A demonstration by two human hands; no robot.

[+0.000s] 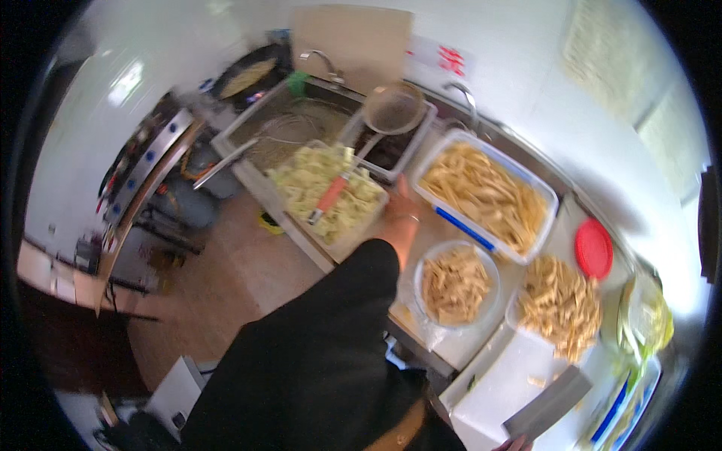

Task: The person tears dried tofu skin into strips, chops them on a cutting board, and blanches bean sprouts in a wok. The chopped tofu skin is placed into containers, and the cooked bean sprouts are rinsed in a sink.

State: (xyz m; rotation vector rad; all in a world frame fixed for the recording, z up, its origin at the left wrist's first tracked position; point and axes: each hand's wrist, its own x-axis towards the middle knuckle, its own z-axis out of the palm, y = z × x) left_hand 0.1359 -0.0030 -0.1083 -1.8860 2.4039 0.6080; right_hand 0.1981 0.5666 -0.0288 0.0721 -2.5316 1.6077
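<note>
My left hand (401, 207) is at the right side of a tray of chopped pale-green cabbage (304, 186), just below a plastic tub with dark contents (389, 149). Its fingers are blurred, and I cannot tell whether they grip the tray's edge. An orange-handled strainer (395, 107) lies across the tub and the cabbage. At the bottom edge, my right hand (516, 444), mostly cut off, holds a cleaver (547, 401) over a white cutting board (502, 383). Cut tan strips (564, 304), apparently tofu skin, are heaped at the board's far end.
A lidded-type plastic box of yellowish strips (485, 194) and a clear bowl of tan pieces (457, 284) stand on the counter. Beyond are a red lid (593, 248) and leafy greens (643, 321). A sink (282, 115) holds a wire skimmer (290, 129); a wok (248, 76) is behind.
</note>
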